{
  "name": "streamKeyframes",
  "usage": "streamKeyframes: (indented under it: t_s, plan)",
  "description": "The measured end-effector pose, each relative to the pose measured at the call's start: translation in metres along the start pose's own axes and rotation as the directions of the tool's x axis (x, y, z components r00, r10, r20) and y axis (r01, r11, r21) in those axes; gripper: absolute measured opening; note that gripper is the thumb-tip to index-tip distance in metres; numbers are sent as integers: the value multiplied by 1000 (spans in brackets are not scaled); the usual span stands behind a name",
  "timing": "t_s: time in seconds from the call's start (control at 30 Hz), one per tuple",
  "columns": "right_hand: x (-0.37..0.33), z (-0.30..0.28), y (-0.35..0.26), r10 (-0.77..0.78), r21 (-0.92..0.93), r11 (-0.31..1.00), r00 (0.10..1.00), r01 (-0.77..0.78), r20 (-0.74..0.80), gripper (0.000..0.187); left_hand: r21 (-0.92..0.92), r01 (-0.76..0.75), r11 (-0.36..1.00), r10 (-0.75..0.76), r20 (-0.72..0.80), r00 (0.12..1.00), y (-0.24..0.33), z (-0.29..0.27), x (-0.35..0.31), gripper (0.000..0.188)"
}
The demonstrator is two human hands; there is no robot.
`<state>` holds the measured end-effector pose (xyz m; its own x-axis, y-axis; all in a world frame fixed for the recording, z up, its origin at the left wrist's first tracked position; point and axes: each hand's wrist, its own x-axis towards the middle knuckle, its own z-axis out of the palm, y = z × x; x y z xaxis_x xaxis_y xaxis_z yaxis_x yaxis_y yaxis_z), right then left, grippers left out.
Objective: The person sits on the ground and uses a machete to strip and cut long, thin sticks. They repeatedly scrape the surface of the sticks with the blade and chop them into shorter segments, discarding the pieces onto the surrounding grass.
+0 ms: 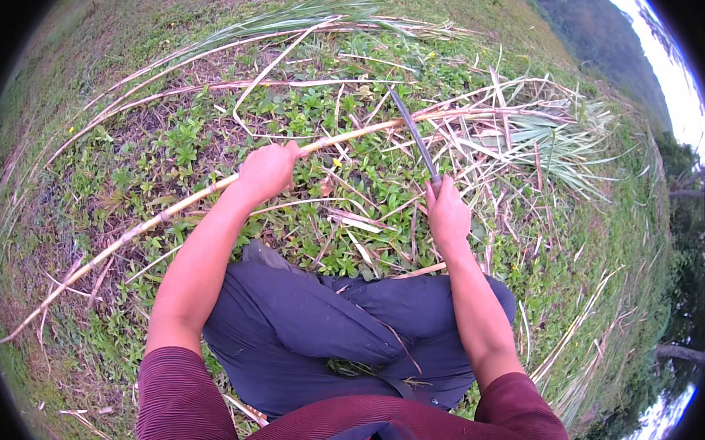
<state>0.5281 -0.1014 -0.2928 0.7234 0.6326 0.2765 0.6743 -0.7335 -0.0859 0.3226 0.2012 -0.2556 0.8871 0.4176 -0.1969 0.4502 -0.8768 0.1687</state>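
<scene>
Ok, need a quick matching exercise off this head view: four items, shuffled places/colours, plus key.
Items:
1. knife
2. long stalk
3. trousers
4. ribbed shirt

Place or colour:
A. maroon
B. held in the left grip
C. dark blue
D. held in the right grip

Pairs: 1-D, 2-B, 3-C, 4-A
</scene>
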Motion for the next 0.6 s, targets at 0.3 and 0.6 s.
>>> streamKeyframes:
  t_s: [0.3,0.6]
  plan:
    - [2,-82,-82,-524,78,824,808,561,-269,44,-89,54,995,-59,-58,997,-15,-7,-30,23]
    - [24,-41,6,-19,64,998,981,7,192,32,-170,101,980,-95,42,995,14,-29,-34,16]
